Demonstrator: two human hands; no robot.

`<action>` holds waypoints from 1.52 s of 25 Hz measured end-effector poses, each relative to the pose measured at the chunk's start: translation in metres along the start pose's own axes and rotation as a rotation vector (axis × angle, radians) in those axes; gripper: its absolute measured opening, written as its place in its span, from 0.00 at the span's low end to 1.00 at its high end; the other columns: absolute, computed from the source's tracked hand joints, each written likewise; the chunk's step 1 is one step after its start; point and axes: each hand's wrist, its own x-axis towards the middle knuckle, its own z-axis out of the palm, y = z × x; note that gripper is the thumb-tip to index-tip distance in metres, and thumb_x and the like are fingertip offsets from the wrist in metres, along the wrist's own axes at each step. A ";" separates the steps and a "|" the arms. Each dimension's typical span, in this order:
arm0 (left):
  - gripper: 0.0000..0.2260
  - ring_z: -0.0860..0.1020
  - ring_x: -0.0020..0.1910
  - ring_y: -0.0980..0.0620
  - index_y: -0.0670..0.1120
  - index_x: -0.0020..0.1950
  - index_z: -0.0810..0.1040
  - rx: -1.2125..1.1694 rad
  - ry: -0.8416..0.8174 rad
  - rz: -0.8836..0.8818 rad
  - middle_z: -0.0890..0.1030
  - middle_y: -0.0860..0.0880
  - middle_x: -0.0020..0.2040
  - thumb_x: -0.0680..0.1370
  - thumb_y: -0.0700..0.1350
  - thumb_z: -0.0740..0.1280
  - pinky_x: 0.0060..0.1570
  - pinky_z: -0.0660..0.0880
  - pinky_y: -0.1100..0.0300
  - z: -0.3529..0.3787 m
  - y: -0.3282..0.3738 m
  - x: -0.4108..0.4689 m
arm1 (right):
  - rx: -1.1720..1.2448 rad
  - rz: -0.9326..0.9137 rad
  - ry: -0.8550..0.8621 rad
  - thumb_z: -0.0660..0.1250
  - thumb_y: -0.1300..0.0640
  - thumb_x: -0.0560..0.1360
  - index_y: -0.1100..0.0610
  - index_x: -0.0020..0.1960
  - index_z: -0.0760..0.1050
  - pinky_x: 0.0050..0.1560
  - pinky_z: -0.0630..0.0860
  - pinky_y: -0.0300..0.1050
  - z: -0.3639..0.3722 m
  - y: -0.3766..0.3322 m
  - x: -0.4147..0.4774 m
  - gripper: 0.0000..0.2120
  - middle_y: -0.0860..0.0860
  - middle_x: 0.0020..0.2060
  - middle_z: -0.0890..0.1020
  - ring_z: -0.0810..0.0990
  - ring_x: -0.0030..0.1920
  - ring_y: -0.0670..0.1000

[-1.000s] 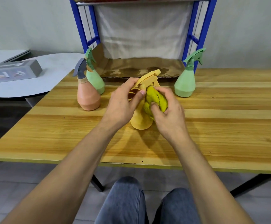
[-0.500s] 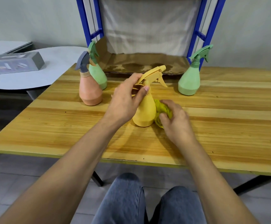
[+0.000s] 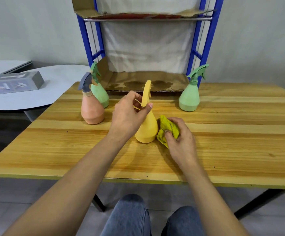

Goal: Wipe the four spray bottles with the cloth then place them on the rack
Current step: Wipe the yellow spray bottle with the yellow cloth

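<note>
Both hands are closed on something, and they sit close together with the yellow spray bottle (image 3: 147,132) between them. The left hand (image 3: 128,114) has its fingers and thumb curled round the bottle's neck, just under the trigger head, and holds it upright with its base on the table (image 3: 240,133). The right hand (image 3: 181,140) grips a bunched yellow-green cloth (image 3: 168,128) and presses it against the lower right side of the bottle's body, near the base.

Beyond and to the left of the left hand stands a pink spray bottle (image 3: 91,109) with a grey-blue trigger head. Just behind it, touching or nearly so, is a green spray bottle (image 3: 100,94). Beyond the right hand, well apart from it, a second green spray bottle (image 3: 189,97) stands upright. All four bottles are opaque, so whether they contain anything cannot be told.

Farther beyond both hands rises the blue-framed rack (image 3: 155,19). Its lower shelf, level with the table, is lined with stained cardboard (image 3: 147,82). Far to the left of the left hand, a grey box (image 3: 15,82) lies on a round white table (image 3: 53,96); its contents are too blurred to make out.
</note>
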 end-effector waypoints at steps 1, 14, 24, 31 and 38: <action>0.14 0.82 0.46 0.56 0.52 0.58 0.77 -0.027 -0.044 -0.003 0.80 0.57 0.48 0.77 0.57 0.73 0.49 0.81 0.52 -0.002 -0.002 0.000 | 0.037 0.025 0.008 0.69 0.60 0.76 0.46 0.63 0.75 0.59 0.77 0.49 0.000 0.001 0.001 0.18 0.43 0.55 0.81 0.79 0.55 0.45; 0.12 0.84 0.52 0.61 0.58 0.63 0.83 -0.075 -0.112 0.124 0.87 0.57 0.51 0.79 0.55 0.71 0.57 0.81 0.49 -0.008 -0.026 -0.008 | -0.065 -0.046 -0.104 0.64 0.51 0.80 0.43 0.71 0.69 0.60 0.72 0.43 0.014 -0.024 0.014 0.19 0.46 0.62 0.77 0.75 0.62 0.47; 0.19 0.84 0.54 0.59 0.60 0.67 0.80 -0.038 -0.094 0.111 0.86 0.58 0.52 0.77 0.62 0.68 0.57 0.81 0.48 -0.002 -0.025 -0.011 | -0.037 -0.112 -0.063 0.64 0.53 0.79 0.44 0.66 0.73 0.58 0.73 0.44 0.007 -0.033 0.023 0.17 0.47 0.57 0.79 0.77 0.58 0.49; 0.19 0.84 0.55 0.57 0.57 0.69 0.80 -0.023 -0.088 0.104 0.86 0.57 0.54 0.80 0.58 0.69 0.58 0.81 0.48 0.000 -0.026 -0.011 | -0.185 -0.027 -0.114 0.64 0.54 0.78 0.46 0.66 0.74 0.58 0.75 0.46 -0.001 -0.029 0.025 0.17 0.50 0.57 0.80 0.78 0.57 0.52; 0.18 0.84 0.55 0.56 0.56 0.70 0.79 0.017 -0.074 0.099 0.86 0.55 0.56 0.80 0.57 0.69 0.58 0.80 0.48 0.000 -0.028 -0.009 | -0.197 -0.009 -0.018 0.65 0.55 0.78 0.48 0.69 0.73 0.54 0.67 0.37 0.016 -0.023 0.005 0.19 0.51 0.60 0.78 0.76 0.58 0.50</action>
